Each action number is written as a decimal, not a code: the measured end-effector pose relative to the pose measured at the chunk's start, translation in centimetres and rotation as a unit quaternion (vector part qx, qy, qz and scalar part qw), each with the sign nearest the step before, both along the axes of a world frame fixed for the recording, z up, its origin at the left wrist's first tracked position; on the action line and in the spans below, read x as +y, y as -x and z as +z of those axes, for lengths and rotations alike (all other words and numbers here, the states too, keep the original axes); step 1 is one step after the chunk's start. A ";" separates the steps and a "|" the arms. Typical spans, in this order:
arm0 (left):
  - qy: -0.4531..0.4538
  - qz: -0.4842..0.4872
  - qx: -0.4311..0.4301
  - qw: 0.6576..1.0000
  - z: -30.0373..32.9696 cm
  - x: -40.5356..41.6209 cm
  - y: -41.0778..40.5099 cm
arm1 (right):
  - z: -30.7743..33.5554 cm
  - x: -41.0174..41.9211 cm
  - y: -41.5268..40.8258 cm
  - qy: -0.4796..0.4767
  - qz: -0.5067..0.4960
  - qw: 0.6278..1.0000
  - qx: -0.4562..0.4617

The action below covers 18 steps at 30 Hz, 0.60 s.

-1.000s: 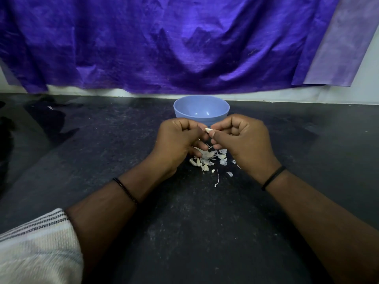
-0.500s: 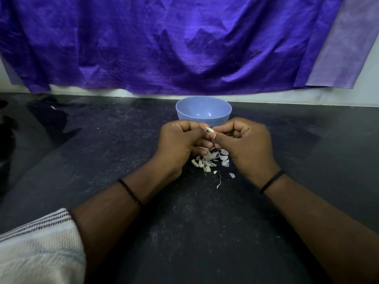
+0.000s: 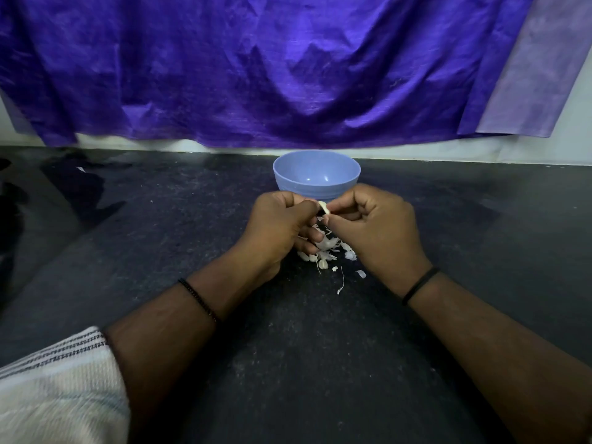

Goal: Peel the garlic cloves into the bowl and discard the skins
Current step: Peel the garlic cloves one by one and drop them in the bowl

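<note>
A pale blue round plastic bowl (image 3: 316, 173) stands on the dark speckled stone counter (image 3: 160, 238) near its far edge. Off-white papery garlic skins (image 3: 326, 251) lie nearby; behind hangs a crinkled purple cloth (image 3: 256, 68).

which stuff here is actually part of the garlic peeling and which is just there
Part of the job:
- garlic clove, pinched between left hand and right hand
- blue bowl, just behind the hands
- pile of skins on the counter under the hands

Just there:
- purple cloth hanging on the wall
- dark counter
- wristbands
</note>
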<state>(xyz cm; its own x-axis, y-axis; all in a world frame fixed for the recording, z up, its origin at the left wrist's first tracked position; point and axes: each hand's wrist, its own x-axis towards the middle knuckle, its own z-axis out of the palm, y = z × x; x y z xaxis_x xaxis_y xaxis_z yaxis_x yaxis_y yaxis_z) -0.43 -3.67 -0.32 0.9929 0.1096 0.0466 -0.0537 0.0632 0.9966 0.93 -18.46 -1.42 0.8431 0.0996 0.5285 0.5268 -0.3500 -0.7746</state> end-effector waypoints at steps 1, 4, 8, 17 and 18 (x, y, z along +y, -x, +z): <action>-0.005 -0.002 -0.001 1.000 0.0 0.0 0.0 | 0.0 0.0 0.0 -0.006 0.007 1.000 0.010; -0.016 -0.005 -0.001 1.000 -0.1 0.0 -0.1 | 0.1 -0.1 0.0 -0.026 0.021 0.999 0.034; -0.027 -0.008 -0.005 1.000 -0.3 -0.1 -0.1 | 0.1 -0.1 -0.3 -0.052 0.039 0.995 0.081; -0.038 -0.008 -0.024 0.999 -0.5 -0.3 -0.1 | -0.1 0.1 -0.2 -0.080 0.051 0.988 0.119; -0.037 -0.008 -0.026 0.999 -0.5 -0.3 -0.1 | 0.0 0.1 -0.2 -0.091 0.056 0.987 0.122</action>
